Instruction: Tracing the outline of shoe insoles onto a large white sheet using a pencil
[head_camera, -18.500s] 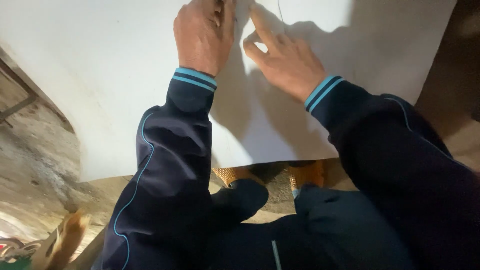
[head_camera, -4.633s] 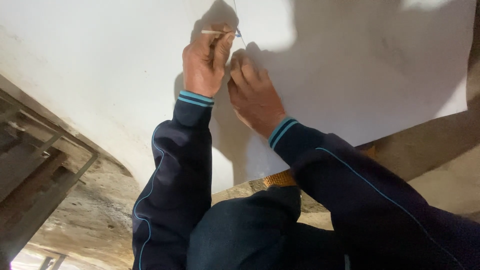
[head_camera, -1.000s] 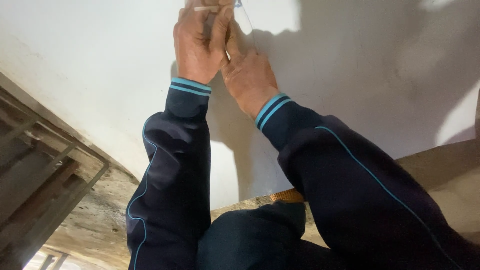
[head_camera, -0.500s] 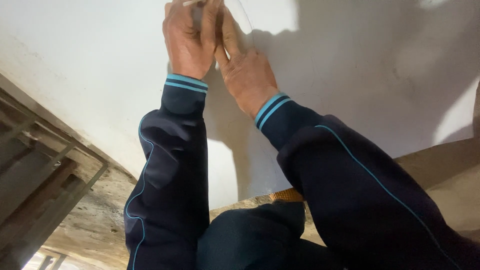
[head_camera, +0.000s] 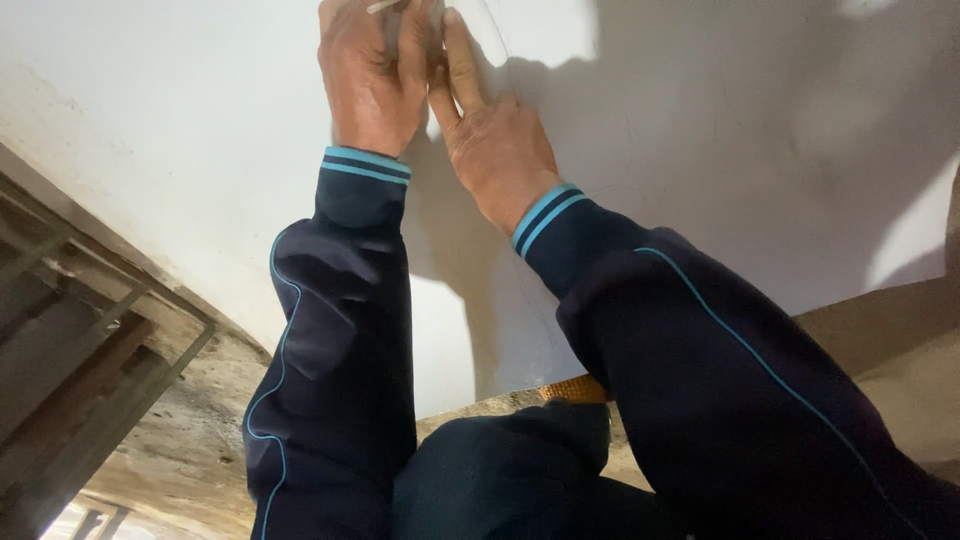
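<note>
Pencil (head_camera: 383, 6): thin pale stick, top edge of frame, mostly cropped, pinched in left hand (head_camera: 372, 75) fingers curled shut round it, tip against white board (head_camera: 760, 130). Right hand (head_camera: 490, 140) just beside, touching left; fingers extended flat, holding nothing, pressed on board, likely steadying stroke. Faint thin curved line on board by right fingertips. Dark sleeves with blue cuffs below. Orange shoe (head_camera: 575, 388) under board's lower edge. Metal frame (head_camera: 90, 330) at left.
</note>
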